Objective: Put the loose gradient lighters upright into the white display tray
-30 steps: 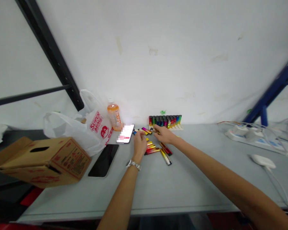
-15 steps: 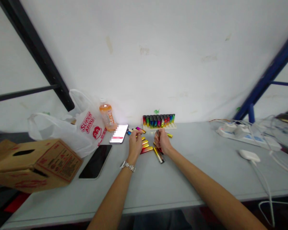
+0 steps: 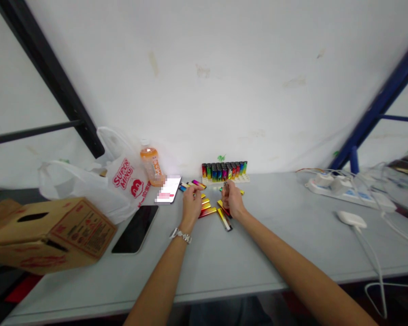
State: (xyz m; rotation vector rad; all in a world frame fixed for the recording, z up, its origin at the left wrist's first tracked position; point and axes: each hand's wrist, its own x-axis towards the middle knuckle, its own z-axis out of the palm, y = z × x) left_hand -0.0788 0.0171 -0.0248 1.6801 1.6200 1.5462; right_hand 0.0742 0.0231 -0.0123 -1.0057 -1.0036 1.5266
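My right hand (image 3: 235,201) is closed in a fist around a slim upright piece that looks like a lighter (image 3: 225,184); only its dark top shows. Curled and pinched above the loose pile, my left hand (image 3: 191,203) hides whatever its fingertips hold, if anything. Several shiny lighters in yellow, red and purple lie between and around both hands, among them a red-yellow lighter (image 3: 208,212) and a yellow-white lighter (image 3: 224,219). Behind them, rows of black-topped colourful lighters (image 3: 224,172) stand upright in a white holed rack (image 3: 245,179).
To the left are a lit phone (image 3: 172,188), a dark phone (image 3: 136,228), an orange drink bottle (image 3: 152,163), a white plastic bag (image 3: 117,181) and a cardboard box (image 3: 51,235). A power strip (image 3: 352,192) and a white charger (image 3: 352,219) with cables lie right.
My right hand has turned slightly, its fingers shifting around the lighter. The left hand has barely moved. The view has shifted very slightly.
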